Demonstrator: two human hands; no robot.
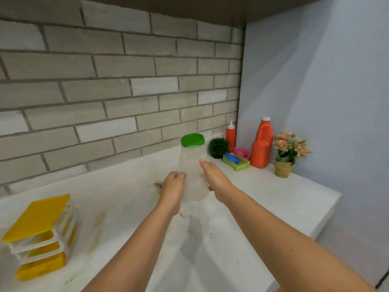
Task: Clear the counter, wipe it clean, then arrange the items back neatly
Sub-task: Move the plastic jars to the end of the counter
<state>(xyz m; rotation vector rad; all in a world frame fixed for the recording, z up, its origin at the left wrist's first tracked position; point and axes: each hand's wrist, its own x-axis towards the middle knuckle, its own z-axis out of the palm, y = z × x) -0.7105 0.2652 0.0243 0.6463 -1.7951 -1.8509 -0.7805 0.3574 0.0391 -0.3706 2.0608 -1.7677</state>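
Note:
A tall clear plastic jar (192,165) with a green lid (192,140) is between my two hands above the white counter (126,207). My left hand (173,186) has its fingers curled around the jar's lower left side. My right hand (214,175) lies flat against the jar's right side with straight fingers. Brown stains and dark crumbs (194,225) mark the counter under and in front of the jar.
A yellow and white stacked drawer box (40,237) stands at the near left. In the back right corner are a green ball plant (218,148), a red squeeze bottle (231,134), small coloured trays (236,161), an orange jug (262,144) and a potted flower (287,153).

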